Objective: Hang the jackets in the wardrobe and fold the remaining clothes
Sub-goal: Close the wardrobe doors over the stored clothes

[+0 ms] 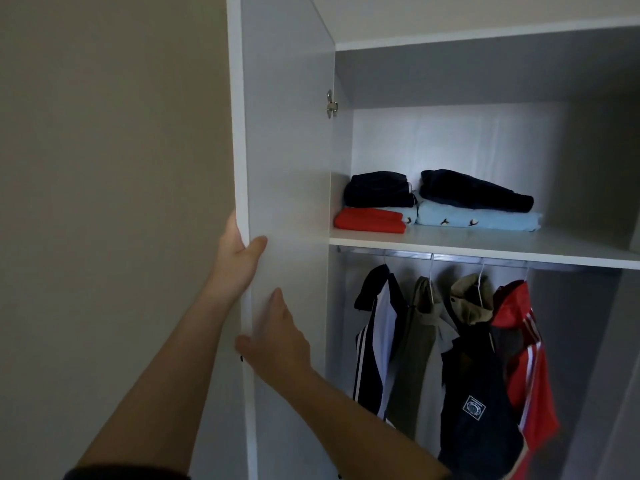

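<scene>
The white wardrobe stands open, its left door point(287, 150) swung out toward me. My left hand point(239, 258) grips the door's outer edge, with the thumb on the inner face and the fingers hidden behind it. Lower down, my right hand point(277, 337) rests flat on the inner face, its thumb at the edge. Several jackets hang on hangers from the rail point(450, 257): a black-and-white one point(372, 344), an olive one point(415, 348), a navy hooded one point(481, 403) and a red striped one point(528, 362). Folded clothes lie on the shelf point(485, 245): a dark piece point(377, 192) on a red one point(370, 220), and a navy piece point(474, 192) on a light blue one point(478, 220).
A beige wall point(104, 202) fills the left of the view behind the door. A metal hinge point(331, 105) joins the door to the wardrobe's side. Another compartment lies above the shelf with the folded clothes.
</scene>
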### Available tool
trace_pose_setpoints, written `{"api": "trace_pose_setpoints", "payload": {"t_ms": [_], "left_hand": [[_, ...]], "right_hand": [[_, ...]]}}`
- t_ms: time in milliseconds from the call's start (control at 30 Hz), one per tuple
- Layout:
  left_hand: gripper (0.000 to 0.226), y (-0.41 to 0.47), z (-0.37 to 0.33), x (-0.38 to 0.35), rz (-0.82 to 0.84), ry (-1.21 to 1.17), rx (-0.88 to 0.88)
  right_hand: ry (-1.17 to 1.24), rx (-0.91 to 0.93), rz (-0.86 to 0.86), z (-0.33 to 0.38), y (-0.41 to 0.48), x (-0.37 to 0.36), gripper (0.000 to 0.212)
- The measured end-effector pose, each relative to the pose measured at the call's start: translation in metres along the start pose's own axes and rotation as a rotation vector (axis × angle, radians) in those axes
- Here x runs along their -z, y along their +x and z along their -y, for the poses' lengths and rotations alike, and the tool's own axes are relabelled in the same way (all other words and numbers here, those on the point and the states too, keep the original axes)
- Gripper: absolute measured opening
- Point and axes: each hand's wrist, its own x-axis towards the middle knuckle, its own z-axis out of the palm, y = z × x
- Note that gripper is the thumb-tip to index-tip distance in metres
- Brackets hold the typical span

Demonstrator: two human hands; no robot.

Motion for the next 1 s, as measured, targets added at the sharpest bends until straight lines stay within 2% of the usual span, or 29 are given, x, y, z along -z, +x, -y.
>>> {"api": "trace_pose_setpoints", "payload": {"t_ms": [133, 267, 333, 400, 467, 567, 633, 867, 1000], "left_hand": [[0.065, -0.010, -0.009, -0.017, 0.107, -0.072, -0.069], [0.072, -0.022, -0.026, -0.047, 0.284, -0.103, -0.155], [0.078, -0.027, -0.031, -0.063, 0.432, -0.116, -0.185], [0.082, -0.034, -0.027, -0.077, 0.541, -0.073, -0.165], [0.071, -0.049, -0.010, -0.090, 0.538, -0.036, -0.097], [0.032, -0.076, 0.026, -0.115, 0.517, 0.015, -0.024], [0.020, -0.089, 0.045, -0.138, 0.520, 0.074, 0.003], [0.029, -0.109, 0.067, -0.231, 0.731, -0.021, 0.075], [0.025, -0.103, 0.075, -0.291, 0.697, -0.062, 0.082]], "right_hand": [[0.035, 0.018, 0.017, -0.014, -0.005, 0.010, 0.102], [0.193, 0.032, 0.062, -0.041, -0.018, 0.044, 0.102], [0.322, 0.062, 0.089, -0.058, -0.030, 0.069, 0.092], [0.372, 0.107, 0.074, -0.077, -0.043, 0.094, 0.069], [0.345, 0.102, 0.004, -0.096, -0.055, 0.119, 0.055], [0.309, 0.059, -0.071, -0.128, -0.063, 0.153, 0.039], [0.303, 0.019, -0.124, -0.148, -0.063, 0.173, 0.032], [0.261, -0.105, -0.263, -0.214, -0.047, 0.219, 0.022], [0.233, -0.137, -0.319, -0.244, -0.027, 0.241, 0.022]]}}
